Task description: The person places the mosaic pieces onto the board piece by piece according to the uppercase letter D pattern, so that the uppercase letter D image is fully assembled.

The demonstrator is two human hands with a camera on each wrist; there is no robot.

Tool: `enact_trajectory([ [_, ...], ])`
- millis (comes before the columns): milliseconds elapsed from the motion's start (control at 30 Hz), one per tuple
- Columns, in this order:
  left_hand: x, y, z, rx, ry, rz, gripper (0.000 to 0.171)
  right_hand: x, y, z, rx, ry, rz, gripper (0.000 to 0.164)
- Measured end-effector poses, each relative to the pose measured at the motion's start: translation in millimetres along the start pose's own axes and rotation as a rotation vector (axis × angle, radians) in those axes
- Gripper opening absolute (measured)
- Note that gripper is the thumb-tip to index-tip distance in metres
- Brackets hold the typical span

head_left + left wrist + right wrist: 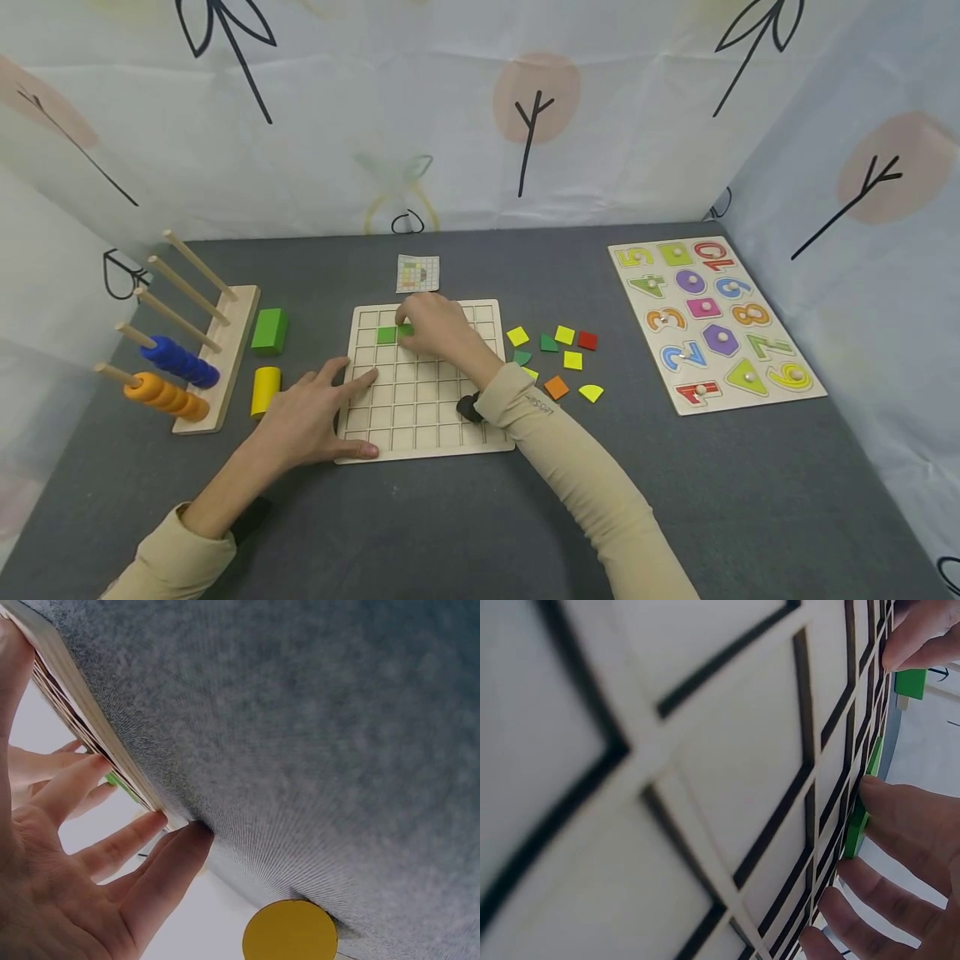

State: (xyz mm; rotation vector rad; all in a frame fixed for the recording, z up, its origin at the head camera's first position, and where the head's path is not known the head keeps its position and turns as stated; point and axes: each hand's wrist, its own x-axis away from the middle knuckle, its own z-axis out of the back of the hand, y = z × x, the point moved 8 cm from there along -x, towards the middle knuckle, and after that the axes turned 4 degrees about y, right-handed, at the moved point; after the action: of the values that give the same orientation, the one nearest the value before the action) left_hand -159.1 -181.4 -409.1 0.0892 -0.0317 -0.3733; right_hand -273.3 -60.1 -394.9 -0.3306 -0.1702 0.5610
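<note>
A pale wooden grid board [405,417] lies on the dark table. My right hand [438,329] is over its upper part and pinches a green tile [855,836] between thumb and finger, down at the grid. Another green tile [386,335] sits in the cell just left of it. My left hand [307,412] steadies the board's left side, fingers spread, with the thumb along the near edge and fingertips on the left edge. In the left wrist view, fingertips [154,821] touch the board's side.
Right of the board lie several loose tiles, among them a red tile [587,340] and an orange tile [557,387]. A number puzzle board [652,300] lies farther right. At left stand a peg stacker [236,317], a green block [269,332] and a yellow cylinder [265,392]. A pattern card [417,273] lies behind.
</note>
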Motion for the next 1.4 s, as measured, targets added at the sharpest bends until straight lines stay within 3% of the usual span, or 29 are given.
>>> enact_trajectory([
  [900, -1.9, 0.9, 6.4, 0.076, -0.006, -0.036, 0.104, 2.7, -0.3, -0.4, 0.0, 0.016, -0.004, 0.027],
  [1400, -4.1, -3.3, 4.3, 0.044, -0.007, -0.028, 0.105, 3.3, 1.4, -2.5, -0.007, 0.0, 0.005, 0.03],
])
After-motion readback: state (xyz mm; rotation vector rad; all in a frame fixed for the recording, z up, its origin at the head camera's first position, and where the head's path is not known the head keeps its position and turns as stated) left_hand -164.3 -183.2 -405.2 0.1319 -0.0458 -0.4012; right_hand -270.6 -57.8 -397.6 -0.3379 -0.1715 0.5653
